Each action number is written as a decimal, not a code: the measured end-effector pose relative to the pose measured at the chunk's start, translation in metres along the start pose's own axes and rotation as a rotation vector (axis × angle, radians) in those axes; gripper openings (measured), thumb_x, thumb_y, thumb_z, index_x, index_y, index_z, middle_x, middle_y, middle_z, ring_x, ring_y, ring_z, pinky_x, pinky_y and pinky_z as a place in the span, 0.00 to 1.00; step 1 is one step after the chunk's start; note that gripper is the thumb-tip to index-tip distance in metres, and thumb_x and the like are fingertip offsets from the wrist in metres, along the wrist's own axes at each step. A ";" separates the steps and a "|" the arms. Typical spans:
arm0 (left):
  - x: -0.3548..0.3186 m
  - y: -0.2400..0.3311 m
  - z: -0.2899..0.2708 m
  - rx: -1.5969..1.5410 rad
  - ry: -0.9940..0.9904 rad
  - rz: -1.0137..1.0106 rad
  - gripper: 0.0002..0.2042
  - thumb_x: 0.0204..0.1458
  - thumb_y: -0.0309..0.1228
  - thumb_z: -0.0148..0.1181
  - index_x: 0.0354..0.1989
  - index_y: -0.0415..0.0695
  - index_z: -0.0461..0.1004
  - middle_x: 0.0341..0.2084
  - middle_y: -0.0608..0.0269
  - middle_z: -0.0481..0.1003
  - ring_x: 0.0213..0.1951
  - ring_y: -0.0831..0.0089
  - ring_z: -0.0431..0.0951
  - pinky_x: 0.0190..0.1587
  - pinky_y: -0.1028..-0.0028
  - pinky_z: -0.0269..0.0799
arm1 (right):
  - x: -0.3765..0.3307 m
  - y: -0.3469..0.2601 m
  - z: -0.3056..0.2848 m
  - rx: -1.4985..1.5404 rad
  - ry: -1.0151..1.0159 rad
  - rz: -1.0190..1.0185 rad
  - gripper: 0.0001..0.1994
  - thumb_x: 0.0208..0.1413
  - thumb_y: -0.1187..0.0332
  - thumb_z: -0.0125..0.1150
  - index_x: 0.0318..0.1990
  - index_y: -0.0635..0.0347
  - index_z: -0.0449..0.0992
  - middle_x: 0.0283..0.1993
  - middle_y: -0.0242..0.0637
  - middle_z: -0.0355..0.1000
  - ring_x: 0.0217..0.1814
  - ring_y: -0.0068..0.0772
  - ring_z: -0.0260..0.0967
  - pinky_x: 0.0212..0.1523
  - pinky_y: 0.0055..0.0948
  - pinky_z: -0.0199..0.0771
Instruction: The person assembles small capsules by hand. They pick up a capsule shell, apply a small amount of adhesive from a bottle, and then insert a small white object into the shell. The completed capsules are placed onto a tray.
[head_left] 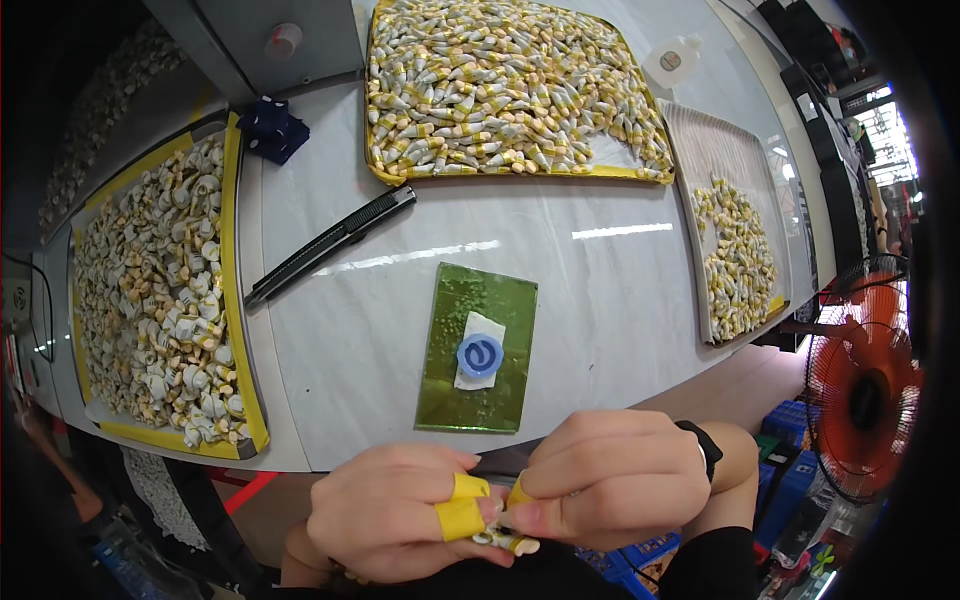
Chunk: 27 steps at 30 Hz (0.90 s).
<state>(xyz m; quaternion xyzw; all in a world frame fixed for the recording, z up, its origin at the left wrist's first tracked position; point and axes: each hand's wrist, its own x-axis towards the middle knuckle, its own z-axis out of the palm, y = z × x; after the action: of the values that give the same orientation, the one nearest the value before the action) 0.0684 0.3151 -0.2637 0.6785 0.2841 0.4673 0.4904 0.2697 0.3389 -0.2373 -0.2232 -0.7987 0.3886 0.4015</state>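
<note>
My left hand (pixel 385 515) and my right hand (pixel 615 480) meet low in front of me, just off the table's near edge. Both are closed, fingertips together, around a small white and yellow piece (pixel 520 545) with a beige tip. My fingers hide most of it, so its full shape does not show. Yellow tape (pixel 462 508) wraps two fingers of my left hand, and a yellow wrap also shows at a right fingertip. Just beyond my hands, a green mat (pixel 450 365) lies on the table, bearing a small round blue container (pixel 480 355) on a white pad.
A large tray (pixel 520 178) of white and yellow cone-shaped pieces sits at the back. Another yellow-edged tray (pixel 232 300) of knobby pieces stands left, a part-filled tray (pixel 690 240) right. A black utility knife (pixel 330 243) lies between. An orange fan (pixel 865 380) stands at right.
</note>
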 end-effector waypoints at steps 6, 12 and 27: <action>-0.009 0.000 0.014 0.209 0.193 0.041 0.16 0.34 0.29 0.72 0.34 0.41 0.76 0.33 0.64 0.78 0.33 0.67 0.77 0.39 0.70 0.75 | -0.006 -0.011 0.010 -0.124 0.149 0.073 0.09 0.36 0.80 0.68 0.28 0.64 0.76 0.26 0.37 0.73 0.22 0.31 0.70 0.22 0.22 0.72; -0.010 -0.009 0.008 -0.210 0.121 -0.081 0.17 0.37 0.22 0.69 0.38 0.35 0.74 0.34 0.55 0.77 0.35 0.66 0.77 0.41 0.70 0.74 | -0.004 -0.006 -0.004 0.083 0.065 0.144 0.09 0.39 0.78 0.67 0.31 0.63 0.77 0.27 0.36 0.71 0.25 0.31 0.68 0.26 0.24 0.66; -0.012 -0.006 0.010 -1.119 -0.062 -0.575 0.10 0.44 0.17 0.64 0.35 0.34 0.72 0.33 0.58 0.76 0.39 0.75 0.75 0.45 0.75 0.67 | 0.006 0.003 -0.009 0.347 -0.173 0.241 0.06 0.45 0.73 0.65 0.32 0.58 0.76 0.30 0.33 0.64 0.32 0.32 0.61 0.33 0.26 0.59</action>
<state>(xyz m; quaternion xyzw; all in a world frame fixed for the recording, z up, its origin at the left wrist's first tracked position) 0.0737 0.3032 -0.2738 0.2289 0.1533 0.3749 0.8852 0.2737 0.3484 -0.2333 -0.2105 -0.7189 0.5831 0.3144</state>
